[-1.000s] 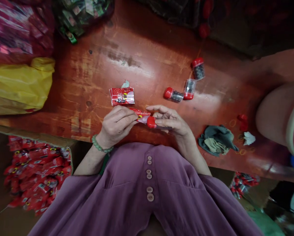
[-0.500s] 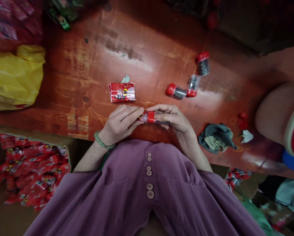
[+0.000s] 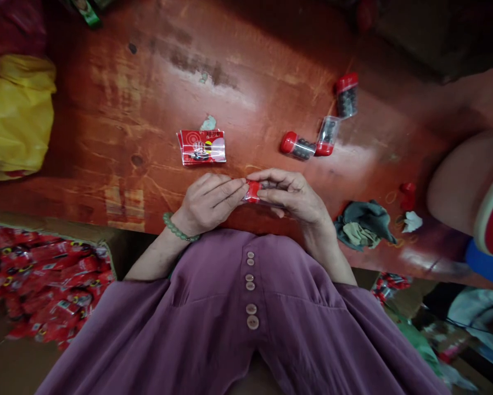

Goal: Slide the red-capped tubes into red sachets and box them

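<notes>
Both hands close on a small clear plastic cylinder with a red cap (image 3: 253, 191)

The cylinder lies level between the hands, just in front of the wearer's body. The right hand (image 3: 293, 196) grips its clear end between thumb and fingers, covering most of it; contents cannot be made out. The left hand (image 3: 214, 202) has its fingers drawn together against the capped end; anything beneath them is hidden. Beyond, three clear cylinders with red caps and dark round contents (image 3: 304, 148) lie on the worn reddish wooden table (image 3: 156, 104). A yellow plastic bag (image 3: 18, 120) is cut off at the left edge, and a large pale rounded tub (image 3: 456, 186) at the right. Shadow swallows the upper right corner.

A stack of glossy red printed cards (image 3: 203, 148) shows rings, a yellow-and-black figure and dark characters, too small to read. Red packets (image 3: 52, 285) in an open cardboard box, lower left, carry blurred print.
</notes>
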A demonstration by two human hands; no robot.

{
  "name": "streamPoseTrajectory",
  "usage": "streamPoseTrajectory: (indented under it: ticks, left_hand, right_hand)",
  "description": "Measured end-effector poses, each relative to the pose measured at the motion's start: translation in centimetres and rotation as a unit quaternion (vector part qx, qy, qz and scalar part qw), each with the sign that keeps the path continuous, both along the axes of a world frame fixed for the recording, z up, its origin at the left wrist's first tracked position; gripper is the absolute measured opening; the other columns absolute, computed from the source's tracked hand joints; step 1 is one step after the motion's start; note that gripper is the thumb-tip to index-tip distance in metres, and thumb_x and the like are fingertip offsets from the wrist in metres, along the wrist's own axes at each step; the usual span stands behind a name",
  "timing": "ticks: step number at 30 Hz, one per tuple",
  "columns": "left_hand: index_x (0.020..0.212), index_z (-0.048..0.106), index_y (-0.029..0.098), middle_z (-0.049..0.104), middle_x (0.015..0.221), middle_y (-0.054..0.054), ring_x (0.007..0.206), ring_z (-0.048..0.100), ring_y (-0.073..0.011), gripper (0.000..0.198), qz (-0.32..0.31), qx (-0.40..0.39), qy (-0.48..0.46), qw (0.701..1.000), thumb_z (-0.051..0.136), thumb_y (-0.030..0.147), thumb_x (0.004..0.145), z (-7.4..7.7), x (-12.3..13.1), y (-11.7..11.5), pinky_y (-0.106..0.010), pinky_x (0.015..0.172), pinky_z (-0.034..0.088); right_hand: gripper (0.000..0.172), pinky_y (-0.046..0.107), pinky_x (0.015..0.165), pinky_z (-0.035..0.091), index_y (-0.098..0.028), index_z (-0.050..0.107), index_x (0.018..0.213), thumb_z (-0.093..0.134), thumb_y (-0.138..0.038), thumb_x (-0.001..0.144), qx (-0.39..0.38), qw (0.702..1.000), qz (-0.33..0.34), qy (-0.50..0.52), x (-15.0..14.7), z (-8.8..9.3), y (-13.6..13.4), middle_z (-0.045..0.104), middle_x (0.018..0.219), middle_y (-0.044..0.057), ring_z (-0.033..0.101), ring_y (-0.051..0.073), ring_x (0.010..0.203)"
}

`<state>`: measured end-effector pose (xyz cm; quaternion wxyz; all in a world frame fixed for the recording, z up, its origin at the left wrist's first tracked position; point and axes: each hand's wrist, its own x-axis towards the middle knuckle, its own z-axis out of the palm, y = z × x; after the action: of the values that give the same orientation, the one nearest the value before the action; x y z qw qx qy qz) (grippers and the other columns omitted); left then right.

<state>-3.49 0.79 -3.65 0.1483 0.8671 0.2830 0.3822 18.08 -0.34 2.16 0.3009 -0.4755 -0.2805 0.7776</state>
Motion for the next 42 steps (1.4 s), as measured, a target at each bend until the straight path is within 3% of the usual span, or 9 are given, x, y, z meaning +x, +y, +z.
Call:
streamPoseTrajectory:
  ticks: [10, 13, 17, 20, 25, 27, 31, 36, 42]
  left_hand:
    - [0.116, 0.069, 0.026, 0.077, 0.107, -0.005, 0.086, 0.067, -0.0172, 0.029, -0.025, -0.001, -0.010, 1.000, 0.068, 0.018, 0.088, -0.7, 0.3, 0.0, -0.032, 0.071, 0.049]
    - [0.113, 0.071, 0.027, 0.077, 0.108, -0.005, 0.092, 0.068, -0.0205, 0.025, -0.016, -0.076, -0.004, 0.997, 0.071, 0.027, 0.087, -0.3, 0.3, 0.0, -0.036, 0.077, 0.051]
    - [0.114, 0.070, 0.025, 0.072, 0.118, -0.009, 0.112, 0.064, -0.0292, 0.050, 0.106, -0.220, -0.075, 0.967, 0.084, 0.048, 0.071, 1.5, 0.1, -1.0, -0.047, 0.099, 0.050]
    - [0.115, 0.068, 0.023, 0.070, 0.114, -0.008, 0.105, 0.066, -0.0237, 0.057, 0.189, -0.378, -0.217, 0.880, 0.089, 0.044, 0.066, 3.4, 0.3, -2.4, -0.040, 0.094, 0.054]
    - [0.101, 0.074, 0.019, 0.073, 0.095, -0.006, 0.084, 0.069, -0.0136, 0.042, 0.057, -0.724, -0.423, 0.542, 0.082, 0.050, 0.074, 5.4, 1.6, -2.3, -0.024, 0.077, 0.057]
    - [0.088, 0.075, 0.017, 0.073, 0.084, -0.003, 0.077, 0.068, -0.0111, 0.037, 0.050, -0.749, -0.458, 0.475, 0.085, 0.048, 0.070, 5.6, 2.3, -1.6, -0.022, 0.074, 0.056]
    - [0.076, 0.075, 0.015, 0.073, 0.076, -0.001, 0.069, 0.065, -0.0087, 0.029, 0.119, -0.743, -0.490, 0.440, 0.089, 0.038, 0.068, 5.2, 3.2, -0.8, -0.021, 0.069, 0.055]
    - [0.077, 0.075, 0.014, 0.074, 0.078, -0.001, 0.070, 0.067, -0.0091, 0.030, 0.136, -0.742, -0.501, 0.424, 0.091, 0.036, 0.064, 4.5, 3.9, -0.9, -0.021, 0.068, 0.056]
    - [0.075, 0.074, 0.014, 0.074, 0.076, -0.001, 0.069, 0.067, -0.0091, 0.028, 0.137, -0.745, -0.509, 0.410, 0.090, 0.035, 0.065, 4.0, 4.4, -0.9, -0.021, 0.069, 0.055]
  right_hand:
    - [0.027, 0.015, 0.035, 0.033, -0.015, 0.065, 0.102, 0.074, -0.024, 0.079, 0.013, 0.996, -0.004, -0.085, -0.3, -0.1, -0.3, 0.063, 0.061, -0.007, 0.053, 0.004, 0.039]
    - [0.029, 0.015, 0.034, 0.034, -0.016, 0.067, 0.102, 0.075, -0.028, 0.076, -0.003, 0.997, -0.012, -0.074, -0.3, -0.5, -0.5, 0.065, 0.060, -0.006, 0.055, 0.006, 0.040]
    - [0.028, 0.016, 0.037, 0.041, -0.019, 0.070, 0.103, 0.076, -0.030, 0.077, 0.034, 0.991, -0.070, -0.106, -0.5, -0.1, -0.9, 0.064, 0.060, -0.007, 0.055, 0.005, 0.043]
    - [0.027, 0.017, 0.042, 0.045, -0.024, 0.070, 0.107, 0.075, -0.031, 0.081, 0.108, 0.975, -0.112, -0.157, -0.8, 0.6, -1.1, 0.064, 0.062, -0.007, 0.056, 0.006, 0.045]
    - [0.025, 0.028, 0.064, 0.060, -0.025, 0.069, 0.111, 0.070, -0.029, 0.086, 0.280, 0.921, -0.080, -0.258, -1.7, 1.0, -1.0, 0.074, 0.105, 0.002, 0.070, 0.013, 0.073]
    - [0.025, 0.033, 0.079, 0.062, -0.025, 0.069, 0.113, 0.067, -0.026, 0.088, 0.343, 0.895, -0.044, -0.283, -2.0, 0.8, -0.9, 0.074, 0.111, 0.004, 0.072, 0.017, 0.090]
    - [0.030, 0.038, 0.093, 0.060, -0.024, 0.066, 0.119, 0.066, -0.025, 0.089, 0.415, 0.854, -0.012, -0.314, -2.3, 0.3, -0.9, 0.074, 0.116, 0.006, 0.071, 0.019, 0.105]
    - [0.031, 0.040, 0.093, 0.061, -0.022, 0.066, 0.121, 0.066, -0.022, 0.090, 0.440, 0.826, -0.025, -0.351, -2.1, -0.3, -1.5, 0.074, 0.117, 0.009, 0.072, 0.020, 0.105]
    - [0.032, 0.042, 0.088, 0.064, -0.027, 0.067, 0.124, 0.064, -0.029, 0.092, 0.312, 0.898, -0.026, -0.308, -2.0, -0.3, -2.0, 0.073, 0.120, 0.006, 0.072, 0.023, 0.107]
